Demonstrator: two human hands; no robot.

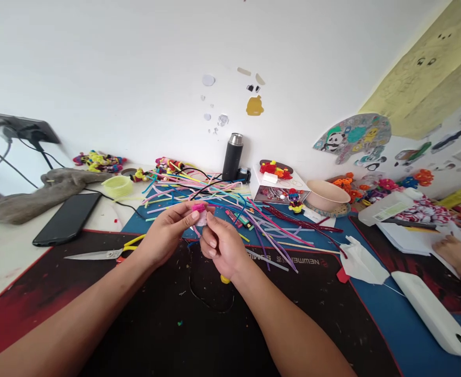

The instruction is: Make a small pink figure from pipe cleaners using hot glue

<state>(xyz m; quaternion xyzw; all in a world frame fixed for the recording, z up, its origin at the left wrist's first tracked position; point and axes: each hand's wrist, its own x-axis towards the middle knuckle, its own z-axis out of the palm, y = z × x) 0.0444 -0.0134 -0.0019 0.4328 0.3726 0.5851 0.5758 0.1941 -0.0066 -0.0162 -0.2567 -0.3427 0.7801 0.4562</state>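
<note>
My left hand (166, 230) pinches a small pink-and-white fuzzy pipe-cleaner piece (199, 210) between thumb and fingers. From the other side, my right hand (223, 243) is closed, thumb and forefinger together at the white edge of the same piece. Both hands are raised over the black desk mat (167, 324). Just beyond them spreads a loose heap of coloured pipe cleaners (270, 230). Scissors (100, 255) with yellow-and-orange handles lie left of my left forearm. A small yellow object (225, 279) shows partly from under my right wrist.
A black phone (66, 219) lies at left. Against the wall stand a black flask (233, 157), a white box (277, 183) and a beige bowl (327, 195). A white power bank (430, 314) and crumpled tissue (362, 262) lie right. Another person's hand (452, 254) rests at far right.
</note>
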